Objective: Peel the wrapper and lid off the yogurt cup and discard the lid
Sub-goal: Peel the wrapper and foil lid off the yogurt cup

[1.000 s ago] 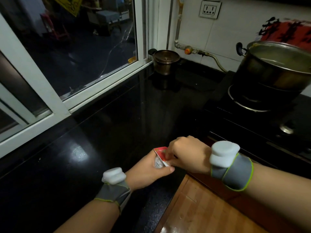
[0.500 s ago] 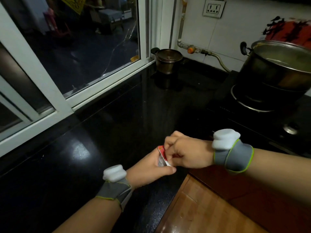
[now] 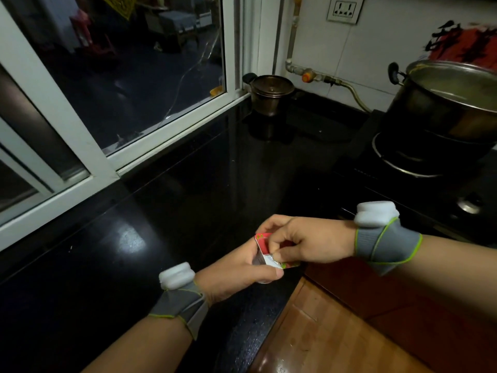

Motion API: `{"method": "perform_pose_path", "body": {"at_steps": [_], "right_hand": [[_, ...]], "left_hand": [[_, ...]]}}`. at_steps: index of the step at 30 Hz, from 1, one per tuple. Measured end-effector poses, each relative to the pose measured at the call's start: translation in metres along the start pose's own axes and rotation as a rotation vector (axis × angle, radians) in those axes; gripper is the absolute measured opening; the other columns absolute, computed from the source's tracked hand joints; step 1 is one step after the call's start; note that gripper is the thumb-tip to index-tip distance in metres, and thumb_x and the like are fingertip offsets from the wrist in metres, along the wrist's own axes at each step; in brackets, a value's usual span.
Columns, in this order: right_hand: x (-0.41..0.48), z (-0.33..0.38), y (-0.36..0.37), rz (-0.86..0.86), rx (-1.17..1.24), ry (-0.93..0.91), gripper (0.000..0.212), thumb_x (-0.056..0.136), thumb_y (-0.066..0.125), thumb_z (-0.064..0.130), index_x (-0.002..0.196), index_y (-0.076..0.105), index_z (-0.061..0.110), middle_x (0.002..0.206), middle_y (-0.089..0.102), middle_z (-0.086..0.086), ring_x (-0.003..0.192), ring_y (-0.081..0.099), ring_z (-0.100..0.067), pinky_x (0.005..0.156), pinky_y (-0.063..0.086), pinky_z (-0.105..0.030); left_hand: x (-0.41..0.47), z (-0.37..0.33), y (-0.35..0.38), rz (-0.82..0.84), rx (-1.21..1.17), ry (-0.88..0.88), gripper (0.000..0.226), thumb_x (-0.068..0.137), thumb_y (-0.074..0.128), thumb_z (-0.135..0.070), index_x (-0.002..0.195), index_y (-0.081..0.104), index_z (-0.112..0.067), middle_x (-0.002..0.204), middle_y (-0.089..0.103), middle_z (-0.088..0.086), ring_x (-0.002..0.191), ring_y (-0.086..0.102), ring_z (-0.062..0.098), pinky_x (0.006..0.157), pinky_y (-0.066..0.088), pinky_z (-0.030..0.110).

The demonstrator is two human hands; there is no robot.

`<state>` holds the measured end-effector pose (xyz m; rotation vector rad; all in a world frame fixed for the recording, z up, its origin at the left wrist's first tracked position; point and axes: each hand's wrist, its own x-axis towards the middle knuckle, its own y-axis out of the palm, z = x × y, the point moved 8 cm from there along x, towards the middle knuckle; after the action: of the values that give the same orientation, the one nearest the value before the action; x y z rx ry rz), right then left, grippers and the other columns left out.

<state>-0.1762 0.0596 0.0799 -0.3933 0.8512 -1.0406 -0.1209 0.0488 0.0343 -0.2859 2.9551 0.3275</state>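
Note:
My left hand (image 3: 236,273) wraps around a small yogurt cup (image 3: 259,261), held over the front edge of the black counter; most of the cup is hidden by the fingers. The cup's red lid (image 3: 262,241) faces up and to the right. My right hand (image 3: 309,243) pinches the lid at its near edge, where a silvery underside (image 3: 271,261) curls up. Both wrists wear grey bands with white blocks.
The glossy black counter (image 3: 161,238) stretches left to a white-framed window (image 3: 172,130). A small dark lidded pot (image 3: 271,94) stands in the far corner. A big steel pot (image 3: 446,103) sits on the stove at right. Wooden floor (image 3: 336,340) lies below.
My right hand has shifted along the lid and pulled its near edge up, so the silver underside now shows. The left hand keeps the cup in about the same place.

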Motion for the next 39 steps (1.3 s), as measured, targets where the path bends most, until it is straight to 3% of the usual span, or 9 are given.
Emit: {"method": "perform_pose_path", "body": {"at_steps": [5,10,16,20,23,31,33,35,39], "right_hand": [[0.001,-0.003,-0.001,0.018,0.055,0.018,0.020,0.087,0.054,0.016,0.070,0.056,0.025,0.117,0.042,0.005,0.108,0.048,-0.010,0.091,0.040,-0.020],[0.003,-0.004,-0.002,0.033,0.105,0.018,0.030,0.088,0.054,0.014,0.065,0.053,0.034,0.117,0.042,0.005,0.103,0.047,-0.005,0.090,0.038,-0.019],[0.002,-0.006,-0.001,0.052,0.152,0.032,0.028,0.088,0.053,0.011,0.067,0.055,0.030,0.114,0.044,0.007,0.091,0.047,0.005,0.085,0.042,-0.015],[0.001,-0.005,-0.002,0.071,0.204,0.032,0.026,0.088,0.052,0.010,0.067,0.056,0.024,0.126,0.050,-0.018,0.107,0.056,-0.026,0.097,0.047,-0.038],[0.003,-0.007,0.000,0.092,0.202,0.041,0.026,0.088,0.052,0.011,0.067,0.056,0.025,0.126,0.050,-0.031,0.121,0.046,-0.043,0.104,0.039,-0.053],[0.006,-0.007,0.001,0.140,0.241,0.046,0.026,0.089,0.050,0.010,0.067,0.055,0.024,0.119,0.053,-0.037,0.121,0.046,-0.044,0.107,0.036,-0.050],[0.007,-0.009,-0.002,0.105,0.272,0.062,0.025,0.089,0.050,0.010,0.068,0.056,0.023,0.108,0.059,-0.033,0.100,0.056,-0.032,0.097,0.043,-0.044],[0.007,-0.011,-0.007,0.032,0.307,0.090,0.023,0.090,0.049,0.010,0.070,0.055,0.020,0.082,0.060,-0.014,0.079,0.051,-0.017,0.078,0.044,-0.027],[0.005,-0.019,-0.018,-0.120,0.378,0.120,0.019,0.089,0.051,0.015,0.072,0.057,0.020,0.074,0.056,0.001,0.074,0.050,-0.012,0.073,0.040,-0.023]], "left_hand": [[0.001,-0.005,0.001,0.009,-0.037,0.008,0.062,0.080,0.057,0.003,0.130,0.044,-0.030,0.104,0.054,0.002,0.092,0.047,0.015,0.075,0.039,0.030],[0.002,-0.008,0.004,0.040,-0.068,0.043,0.066,0.081,0.055,0.006,0.136,0.038,-0.026,0.112,0.046,0.010,0.100,0.035,0.026,0.083,0.027,0.046],[0.001,-0.006,0.004,0.058,-0.067,0.024,0.070,0.080,0.055,0.005,0.139,0.034,-0.027,0.102,0.058,-0.004,0.087,0.047,0.014,0.070,0.042,0.023],[0.001,-0.004,0.003,0.058,-0.080,0.003,0.071,0.080,0.056,0.003,0.138,0.034,-0.031,0.099,0.063,-0.011,0.085,0.053,0.004,0.071,0.045,0.020],[0.001,-0.004,0.005,0.069,-0.095,-0.010,0.072,0.079,0.056,0.003,0.138,0.032,-0.031,0.094,0.063,-0.013,0.080,0.054,0.002,0.068,0.046,0.018],[0.000,-0.001,0.008,0.127,-0.163,-0.072,0.074,0.073,0.062,-0.009,0.138,0.034,-0.028,0.083,0.059,-0.005,0.074,0.050,0.009,0.067,0.043,0.023],[0.000,0.002,0.004,0.085,-0.173,-0.112,0.067,0.068,0.065,-0.017,0.131,0.043,-0.025,0.089,0.064,-0.007,0.081,0.060,0.005,0.072,0.050,0.022],[0.000,0.006,-0.003,0.003,-0.185,-0.147,0.060,0.062,0.067,-0.026,0.120,0.051,-0.024,0.099,0.067,-0.007,0.092,0.065,0.005,0.078,0.054,0.027],[-0.001,0.009,-0.019,-0.177,-0.188,-0.139,0.050,0.070,0.066,-0.031,0.117,0.052,-0.024,0.113,0.064,0.001,0.098,0.066,0.011,0.081,0.056,0.036]]}}
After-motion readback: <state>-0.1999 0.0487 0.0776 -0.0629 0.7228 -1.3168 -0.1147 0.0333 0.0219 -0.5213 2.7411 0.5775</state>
